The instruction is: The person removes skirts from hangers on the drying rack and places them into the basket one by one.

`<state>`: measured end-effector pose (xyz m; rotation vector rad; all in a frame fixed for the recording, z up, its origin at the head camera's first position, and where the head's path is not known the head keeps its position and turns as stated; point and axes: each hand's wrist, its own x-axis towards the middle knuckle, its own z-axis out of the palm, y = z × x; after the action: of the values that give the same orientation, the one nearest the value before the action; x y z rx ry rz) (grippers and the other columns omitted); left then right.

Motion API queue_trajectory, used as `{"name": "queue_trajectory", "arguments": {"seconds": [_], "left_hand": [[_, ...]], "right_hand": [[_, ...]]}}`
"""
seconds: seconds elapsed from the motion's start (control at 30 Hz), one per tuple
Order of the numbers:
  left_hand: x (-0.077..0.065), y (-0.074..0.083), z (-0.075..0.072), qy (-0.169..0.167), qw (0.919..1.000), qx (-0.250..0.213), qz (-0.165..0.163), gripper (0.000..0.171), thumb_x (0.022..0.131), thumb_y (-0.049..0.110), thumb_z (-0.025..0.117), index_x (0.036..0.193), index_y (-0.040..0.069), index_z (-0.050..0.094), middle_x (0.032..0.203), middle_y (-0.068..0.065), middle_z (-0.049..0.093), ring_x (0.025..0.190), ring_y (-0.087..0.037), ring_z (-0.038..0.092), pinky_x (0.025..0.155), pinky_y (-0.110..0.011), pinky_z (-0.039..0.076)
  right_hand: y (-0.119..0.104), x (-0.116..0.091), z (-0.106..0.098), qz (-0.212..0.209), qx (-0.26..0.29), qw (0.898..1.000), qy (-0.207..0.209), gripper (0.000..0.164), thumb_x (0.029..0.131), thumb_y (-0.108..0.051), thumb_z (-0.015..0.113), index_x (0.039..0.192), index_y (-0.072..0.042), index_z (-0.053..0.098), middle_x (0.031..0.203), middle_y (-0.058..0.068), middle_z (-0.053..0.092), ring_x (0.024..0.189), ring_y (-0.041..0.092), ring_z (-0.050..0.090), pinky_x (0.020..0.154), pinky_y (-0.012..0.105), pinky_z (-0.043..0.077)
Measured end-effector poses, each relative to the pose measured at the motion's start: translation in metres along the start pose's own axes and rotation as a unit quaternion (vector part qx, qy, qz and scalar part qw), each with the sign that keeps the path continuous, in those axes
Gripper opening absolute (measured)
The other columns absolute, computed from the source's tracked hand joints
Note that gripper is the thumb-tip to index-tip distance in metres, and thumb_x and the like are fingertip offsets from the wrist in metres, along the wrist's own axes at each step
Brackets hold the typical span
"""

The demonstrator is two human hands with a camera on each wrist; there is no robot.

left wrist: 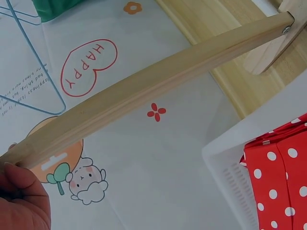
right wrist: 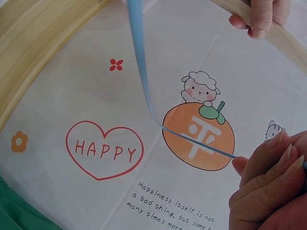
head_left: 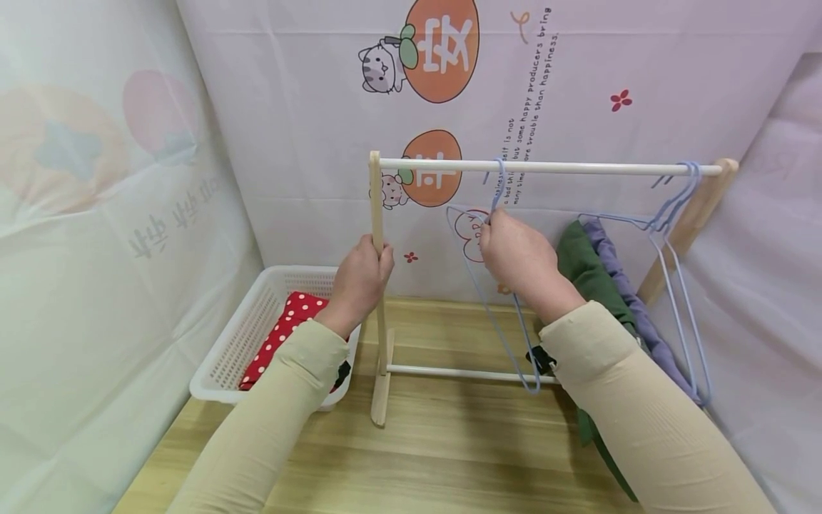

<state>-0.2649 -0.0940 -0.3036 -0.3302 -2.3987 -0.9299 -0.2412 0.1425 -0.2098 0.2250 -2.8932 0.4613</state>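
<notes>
In the head view a small clothes rack with a white top rail and wooden side posts stands on the table. My left hand grips its left post partway up. With my right hand I pinch a light blue hanger near its neck, and its hook loops over the rail. The hanger bears no cloth, and one of its arms runs out from my fingers in the right wrist view. Farther right, more blue hangers hang close to the right post.
A white basket at the left holds a red polka-dot cloth. Folded green cloth and purple cloth lie at the right, partly behind my right forearm. Printed white sheets enclose the wooden table at the back and sides.
</notes>
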Motion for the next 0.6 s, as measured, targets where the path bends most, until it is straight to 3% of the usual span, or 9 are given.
{"name": "queue_trajectory", "arguments": {"seconds": [0.27,0.47,0.6], "left_hand": [[-0.001,0.003,0.000,-0.005,0.9996,0.019,-0.017,0.033,0.102,0.029,0.040,0.107,-0.002,0.050,0.063,-0.006,0.049,0.050,-0.018,0.047,0.041,-0.030,0.042],[-0.002,0.006,-0.001,-0.015,0.9992,0.025,-0.027,0.033,0.103,0.028,0.039,0.111,-0.002,0.047,0.061,-0.006,0.050,0.047,-0.017,0.047,0.038,-0.030,0.041],[-0.003,0.007,-0.001,-0.015,0.9992,0.026,-0.025,0.032,0.103,0.028,0.038,0.111,-0.002,0.047,0.062,-0.005,0.053,0.047,-0.017,0.048,0.038,-0.028,0.040]], "right_hand": [[-0.004,0.000,-0.001,-0.008,-0.005,1.000,0.000,0.032,0.102,-0.031,0.028,0.104,-0.007,0.050,0.081,0.012,0.057,0.065,0.028,0.059,0.065,0.043,0.045],[-0.008,-0.001,0.000,-0.016,-0.002,1.000,0.003,0.033,0.102,-0.030,0.028,0.101,-0.007,0.051,0.079,0.012,0.058,0.061,0.027,0.060,0.067,0.044,0.046],[-0.012,0.000,0.002,-0.021,-0.005,1.000,0.011,0.033,0.102,-0.030,0.028,0.100,-0.007,0.053,0.083,0.011,0.059,0.072,0.029,0.058,0.067,0.045,0.045]]}}
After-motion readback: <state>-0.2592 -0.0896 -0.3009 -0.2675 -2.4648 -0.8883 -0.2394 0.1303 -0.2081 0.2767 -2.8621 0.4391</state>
